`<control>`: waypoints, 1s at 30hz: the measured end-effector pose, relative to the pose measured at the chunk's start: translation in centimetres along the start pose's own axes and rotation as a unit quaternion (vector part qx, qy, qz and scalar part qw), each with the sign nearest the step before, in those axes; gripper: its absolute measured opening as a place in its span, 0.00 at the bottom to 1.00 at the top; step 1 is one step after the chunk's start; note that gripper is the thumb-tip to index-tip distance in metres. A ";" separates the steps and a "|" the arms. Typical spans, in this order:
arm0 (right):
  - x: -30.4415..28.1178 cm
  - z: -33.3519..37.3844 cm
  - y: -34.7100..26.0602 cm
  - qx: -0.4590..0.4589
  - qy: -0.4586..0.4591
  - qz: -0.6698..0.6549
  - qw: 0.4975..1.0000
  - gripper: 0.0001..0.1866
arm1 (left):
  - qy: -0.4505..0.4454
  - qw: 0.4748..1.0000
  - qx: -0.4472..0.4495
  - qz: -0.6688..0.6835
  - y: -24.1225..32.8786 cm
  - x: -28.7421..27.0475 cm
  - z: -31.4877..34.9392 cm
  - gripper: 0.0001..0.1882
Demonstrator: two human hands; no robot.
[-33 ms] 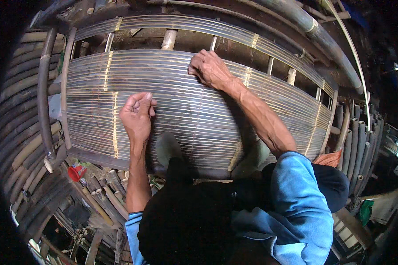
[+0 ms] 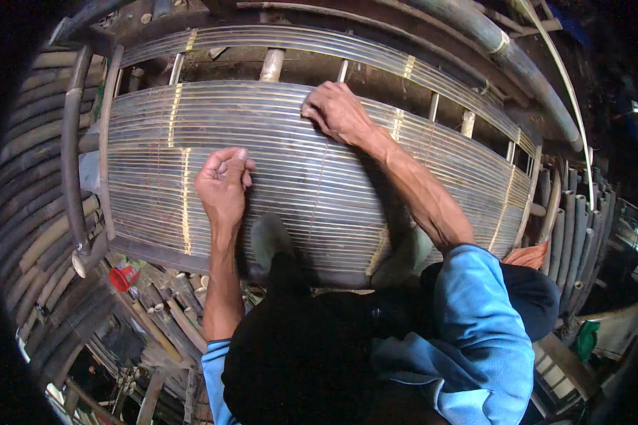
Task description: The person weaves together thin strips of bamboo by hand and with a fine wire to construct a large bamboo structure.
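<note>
Panel (image 2: 283, 177): long, of narrow pale strips in close rows, spread before the person between a left bar (image 2: 107, 142) and a right bar (image 2: 529, 205); crossed by yellowish bands (image 2: 185, 198) and thin dark lines

Upper band (image 2: 290, 35): similar strips, set apart from the panel by a gap; short uprights (image 2: 343, 69) show in the gap

Left hand (image 2: 223, 180): over the left-middle part of the panel; fingers curled in, thumb near the forefinger; cannot tell whether anything is pinched

Right hand (image 2: 339, 113): at the panel's upper edge, right of the left hand and farther from the body; fingers bent downward, tips partly hidden; cannot tell whether they grasp a strip

Footwear (image 2: 271, 237): greyish, a pair, at the panel's near side

Sleeves (image 2: 482, 304): blue

Surroundings: large pole (image 2: 503, 46), beyond the panel, upper right; stacked poles (image 2: 35, 145), left; upright poles (image 2: 578, 237), right; red container (image 2: 122, 278), lower left; orange cloth (image 2: 528, 256), by the panel's right end
</note>
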State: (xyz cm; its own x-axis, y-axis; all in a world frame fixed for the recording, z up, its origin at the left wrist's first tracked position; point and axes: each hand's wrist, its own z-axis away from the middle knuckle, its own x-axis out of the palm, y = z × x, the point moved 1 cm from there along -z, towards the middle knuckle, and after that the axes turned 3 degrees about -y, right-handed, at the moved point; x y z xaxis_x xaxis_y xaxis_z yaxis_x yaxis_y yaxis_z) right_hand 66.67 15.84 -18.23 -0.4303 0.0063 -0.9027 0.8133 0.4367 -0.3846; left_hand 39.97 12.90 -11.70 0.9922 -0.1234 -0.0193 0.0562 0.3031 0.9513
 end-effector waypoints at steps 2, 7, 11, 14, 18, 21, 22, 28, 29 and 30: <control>-1.1 -0.8 -0.4 0.145 0.050 -0.206 0.966 0.11 | -0.024 0.998 -0.009 0.052 0.4 0.8 -0.5 0.06; -5.5 -2.8 -2.4 0.242 0.148 -0.458 0.842 0.13 | -0.065 0.991 0.009 0.114 2.5 3.1 -2.8 0.09; -8.0 -3.6 -4.2 0.231 0.182 -0.483 0.825 0.12 | -0.068 0.990 0.043 0.113 5.3 6.2 -4.1 0.10; -8.3 -3.3 -5.0 0.231 0.173 -0.410 0.865 0.09 | -0.067 0.988 0.049 0.133 5.2 7.2 -5.1 0.11; -8.2 -2.8 -6.1 0.246 0.160 -0.395 0.871 0.09 | -0.072 0.986 0.050 0.141 4.5 7.5 -5.4 0.11; -7.9 -2.6 -6.5 0.254 0.137 -0.407 0.867 0.09 | -0.079 0.984 0.050 0.154 3.4 7.3 -5.6 0.10; -8.0 -2.6 -6.6 0.255 0.117 -0.393 0.876 0.09 | -0.081 0.983 0.047 0.158 3.2 7.3 -5.6 0.10; -7.2 -2.4 -6.3 0.258 0.119 -0.390 0.876 0.11 | -0.080 0.980 0.029 0.178 2.8 7.1 -5.7 0.10; -7.4 -2.5 -6.4 0.258 0.111 -0.383 0.880 0.11 | -0.079 0.981 0.029 0.177 2.8 6.9 -5.7 0.10; -7.5 -2.5 -6.6 0.257 0.111 -0.385 0.880 0.11 | -0.077 0.978 0.026 0.193 2.7 6.7 -5.7 0.11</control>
State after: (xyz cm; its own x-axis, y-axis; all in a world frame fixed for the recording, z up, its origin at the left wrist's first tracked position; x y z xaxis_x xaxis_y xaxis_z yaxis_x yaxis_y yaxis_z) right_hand 63.58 15.20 -8.42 -0.9503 0.0862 -0.2991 0.2931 -0.0750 -0.9531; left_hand 47.42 18.30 -11.04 0.9095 -0.1509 0.3873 -0.3292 0.3076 0.8928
